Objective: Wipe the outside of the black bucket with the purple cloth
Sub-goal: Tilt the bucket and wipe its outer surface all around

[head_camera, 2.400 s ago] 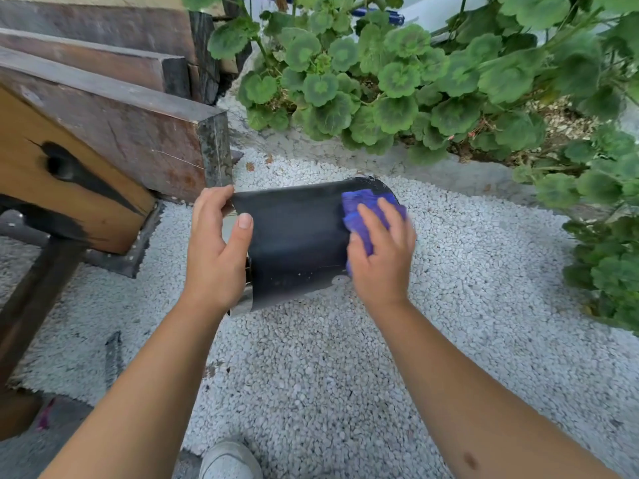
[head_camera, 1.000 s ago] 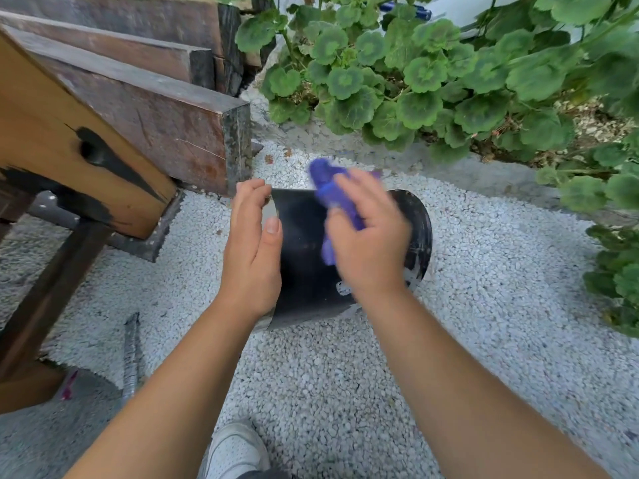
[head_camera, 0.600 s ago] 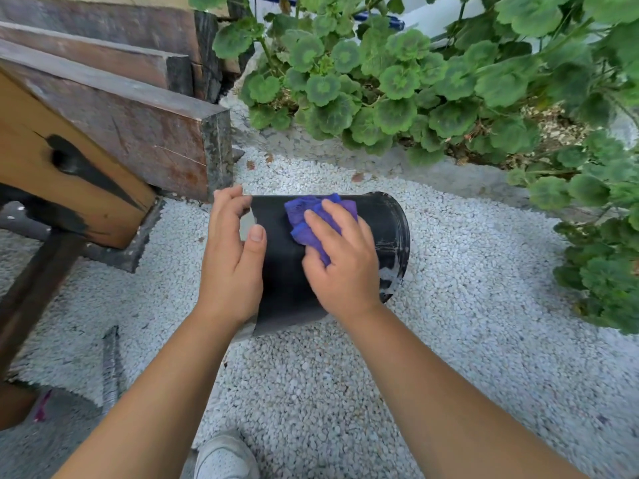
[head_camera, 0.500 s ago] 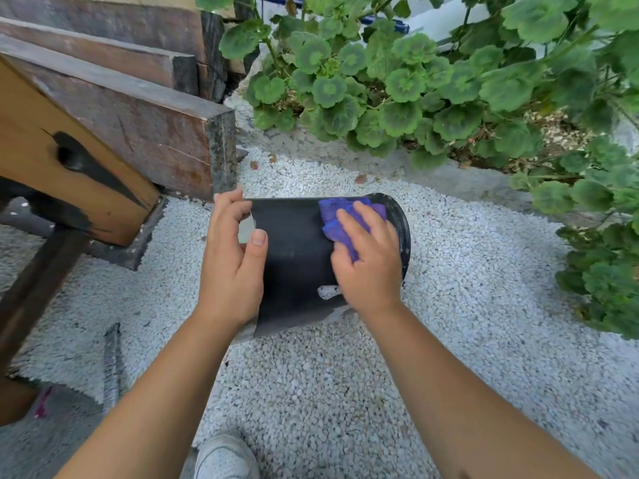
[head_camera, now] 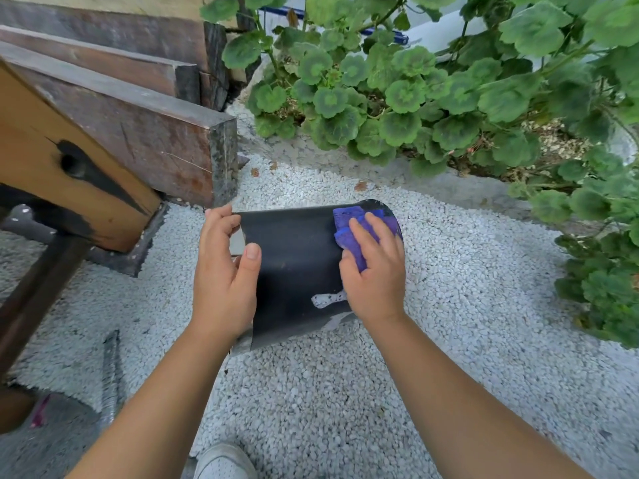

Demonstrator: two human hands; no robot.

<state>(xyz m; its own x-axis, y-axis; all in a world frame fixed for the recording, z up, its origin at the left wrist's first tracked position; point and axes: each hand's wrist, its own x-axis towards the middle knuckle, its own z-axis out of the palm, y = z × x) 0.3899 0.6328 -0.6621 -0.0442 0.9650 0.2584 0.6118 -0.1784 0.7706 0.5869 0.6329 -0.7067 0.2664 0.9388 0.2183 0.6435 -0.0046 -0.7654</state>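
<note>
The black bucket [head_camera: 294, 264] is held on its side above the white gravel, one end toward the left and the other toward the right. My left hand [head_camera: 224, 271] grips its left end, thumb on the side wall. My right hand [head_camera: 375, 271] presses the bunched purple cloth [head_camera: 349, 226] flat against the bucket's side near the right end. Most of the cloth is hidden under my fingers. A pale smear [head_camera: 326, 299] shows low on the wall by my right wrist.
White gravel [head_camera: 466, 305] covers the ground. Dark wooden beams [head_camera: 145, 133] and a brown timber post [head_camera: 52, 167] stand at the left. Leafy green plants [head_camera: 415, 91] fill the back and right. My white shoe [head_camera: 224, 461] shows at the bottom.
My right hand has slid the cloth to the right along the bucket's side, from the middle to the right end. My left hand keeps its hold on the left end.
</note>
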